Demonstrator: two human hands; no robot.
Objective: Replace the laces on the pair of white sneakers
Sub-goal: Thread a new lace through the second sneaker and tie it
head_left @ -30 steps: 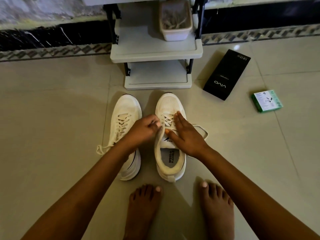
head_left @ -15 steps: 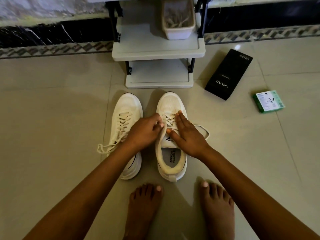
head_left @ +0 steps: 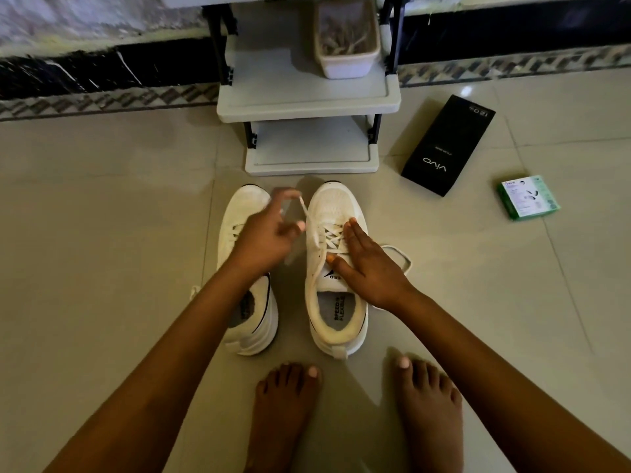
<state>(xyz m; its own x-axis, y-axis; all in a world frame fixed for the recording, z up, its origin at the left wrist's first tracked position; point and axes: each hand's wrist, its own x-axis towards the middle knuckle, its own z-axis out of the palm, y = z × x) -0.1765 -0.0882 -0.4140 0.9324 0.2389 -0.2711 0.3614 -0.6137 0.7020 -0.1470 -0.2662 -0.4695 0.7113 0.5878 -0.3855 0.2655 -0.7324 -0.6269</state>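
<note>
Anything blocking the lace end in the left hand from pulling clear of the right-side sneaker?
Nothing visible. The left hand pinches the white lace end in the open gap between the two white sneakers. The right hand lies flat on the right-side sneaker, beside the laced rows, not across the raised strand.

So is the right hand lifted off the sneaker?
No, the right hand lies flat on the right sneaker, fingers straight beside its laces.

Open tile floor left of sneakers; grey shelf unit blocks ahead; black box obstructs right.
</note>
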